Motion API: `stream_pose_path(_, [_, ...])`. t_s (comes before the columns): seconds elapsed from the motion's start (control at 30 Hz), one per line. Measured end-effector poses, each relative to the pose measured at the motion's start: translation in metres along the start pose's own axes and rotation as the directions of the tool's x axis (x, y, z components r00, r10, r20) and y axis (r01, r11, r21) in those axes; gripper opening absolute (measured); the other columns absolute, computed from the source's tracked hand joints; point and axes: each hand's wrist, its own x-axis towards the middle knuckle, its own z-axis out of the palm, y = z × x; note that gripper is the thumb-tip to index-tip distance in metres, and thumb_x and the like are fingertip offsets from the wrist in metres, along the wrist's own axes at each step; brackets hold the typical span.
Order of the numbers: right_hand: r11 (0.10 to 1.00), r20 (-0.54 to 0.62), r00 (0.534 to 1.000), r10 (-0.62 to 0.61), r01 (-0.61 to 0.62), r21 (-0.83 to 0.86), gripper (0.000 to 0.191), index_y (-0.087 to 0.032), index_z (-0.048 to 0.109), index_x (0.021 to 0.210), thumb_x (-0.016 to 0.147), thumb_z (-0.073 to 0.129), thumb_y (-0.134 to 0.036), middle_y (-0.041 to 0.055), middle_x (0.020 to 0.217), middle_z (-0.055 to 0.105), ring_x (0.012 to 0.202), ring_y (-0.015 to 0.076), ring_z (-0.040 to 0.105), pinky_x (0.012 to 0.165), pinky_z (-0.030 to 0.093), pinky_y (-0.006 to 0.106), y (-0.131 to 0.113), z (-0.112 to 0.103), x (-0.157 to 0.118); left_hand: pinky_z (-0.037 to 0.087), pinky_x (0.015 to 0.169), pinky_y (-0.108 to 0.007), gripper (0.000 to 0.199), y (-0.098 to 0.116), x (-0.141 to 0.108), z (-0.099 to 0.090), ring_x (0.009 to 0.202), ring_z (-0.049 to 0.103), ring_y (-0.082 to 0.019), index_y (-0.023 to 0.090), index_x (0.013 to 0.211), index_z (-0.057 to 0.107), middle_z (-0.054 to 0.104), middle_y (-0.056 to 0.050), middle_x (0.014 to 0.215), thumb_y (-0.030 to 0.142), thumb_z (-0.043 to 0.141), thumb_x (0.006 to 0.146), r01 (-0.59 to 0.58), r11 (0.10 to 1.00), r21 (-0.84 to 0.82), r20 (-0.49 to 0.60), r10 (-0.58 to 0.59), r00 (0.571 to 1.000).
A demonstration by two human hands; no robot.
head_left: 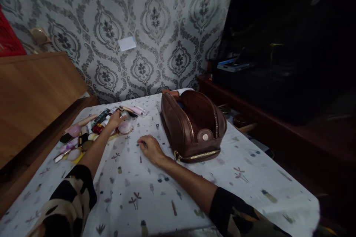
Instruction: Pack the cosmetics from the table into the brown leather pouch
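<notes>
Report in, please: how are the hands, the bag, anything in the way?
Left hand in cosmetics pile, grip unclear. Right hand beside brown bag. Bag's top unzipped, gaping. Possibly in the way: right hand, partly between pile and bag.

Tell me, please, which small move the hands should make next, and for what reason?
I would have the left hand grasp one small item from the cosmetics pile and lift it. That hand is right among these items, while the brown bag stands unzipped at the top, with the right hand between the pile and the bag.
</notes>
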Motion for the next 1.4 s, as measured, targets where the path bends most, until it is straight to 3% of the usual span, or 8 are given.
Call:
stream_pose_path(0.17, [1.000,0.000,1.000,-0.003,0.003,0.011,0.025,-0.016,0.074,0.094,0.081,0.058,-0.003,0.0076,0.095,0.075,0.094,0.0207,0.067,0.088,0.050,0.032,0.000,0.001,0.001,0.047,0.090,-0.034,0.050,0.012,-0.011,-0.001,0.106,0.058,-0.023,0.018,0.117,0.059,0.062,-0.007,0.112,0.041,0.068,0.074,-0.169,0.980,-0.102,-0.012,0.168,0.986])
stream_pose_path(0.37, [0.999,-0.023,1.000,0.015,-0.015,0.033,0.026,-0.017,0.074,0.094,0.080,0.058,-0.002,0.0069,0.095,0.075,0.094,0.0206,0.066,0.089,0.050,0.033,0.002,0.001,0.002,0.049,0.077,-0.031,0.046,0.030,-0.022,0.003,0.086,0.061,-0.020,0.014,0.116,0.055,0.064,-0.003,0.093,0.046,0.062,0.082,-0.213,0.969,-0.129,0.090,0.225,0.970])
stream_pose_path(0.67, [0.995,-0.070,0.995,0.077,-0.072,0.063,0.025,-0.015,0.074,0.097,0.084,0.054,-0.006,0.0070,0.092,0.074,0.085,0.0197,0.065,0.084,0.050,0.033,0.007,0.000,0.005,0.047,0.087,-0.039,0.053,0.064,-0.044,0.004,0.109,0.058,-0.031,0.023,0.129,0.049,0.053,-0.011,0.126,0.034,0.066,0.081,-0.272,0.958,0.086,0.075,0.266,0.961])
stream_pose_path(0.8, [0.994,-0.087,0.993,0.076,-0.069,0.080,0.025,-0.017,0.072,0.096,0.084,0.053,-0.006,0.0058,0.095,0.074,0.089,0.0192,0.064,0.086,0.051,0.032,0.010,0.000,0.005,0.046,0.090,-0.043,0.048,0.077,-0.053,0.003,0.109,0.059,-0.033,0.022,0.128,0.051,0.053,-0.013,0.125,0.027,0.063,0.082,-0.304,0.939,0.159,0.072,0.296,0.952])
stream_pose_path(0.97, [0.992,-0.167,0.980,0.109,-0.096,0.082,0.043,-0.013,0.061,0.123,0.082,0.053,-0.007,0.0131,0.117,0.066,0.111,0.0243,0.058,0.099,0.048,0.042,0.015,0.001,0.005,0.045,0.095,-0.042,0.047,0.084,-0.077,-0.005,0.110,0.060,-0.032,0.023,0.126,0.055,0.057,-0.012,0.124,0.026,0.066,0.080,-0.380,0.907,0.183,0.108,0.366,0.924])
stream_pose_path(1.1, [0.996,-0.178,0.983,0.053,-0.039,0.079,0.070,-0.013,0.044,0.142,0.074,0.063,-0.012,0.0174,0.137,0.052,0.130,0.0289,0.048,0.111,0.041,0.048,0.017,0.003,0.005,0.048,0.090,-0.036,0.053,0.079,-0.102,-0.013,0.107,0.062,-0.027,0.025,0.128,0.054,0.063,-0.006,0.121,0.037,0.068,0.078,-0.421,0.907,-0.025,0.159,0.419,0.894])
stream_pose_path(1.23, [0.996,-0.122,0.992,-0.015,0.026,0.089,0.069,-0.013,0.046,0.139,0.073,0.067,-0.017,0.0167,0.134,0.056,0.127,0.0289,0.052,0.110,0.041,0.046,0.015,0.003,0.004,0.050,0.084,-0.033,0.057,0.072,-0.118,-0.015,0.098,0.063,-0.022,0.023,0.129,0.053,0.066,-0.004,0.116,0.048,0.068,0.080,-0.341,0.836,-0.429,0.263,0.477,0.839])
stream_pose_path(1.4, [0.993,-0.120,0.993,-0.024,0.038,0.112,0.062,-0.013,0.049,0.133,0.076,0.069,-0.024,0.0165,0.127,0.061,0.120,0.0286,0.057,0.104,0.045,0.043,0.014,0.001,0.002,0.048,0.093,-0.038,0.053,0.076,-0.135,-0.003,0.109,0.059,-0.026,0.022,0.129,0.054,0.061,-0.009,0.124,0.053,0.062,0.087,-0.360,0.836,-0.414,0.119,0.442,0.889])
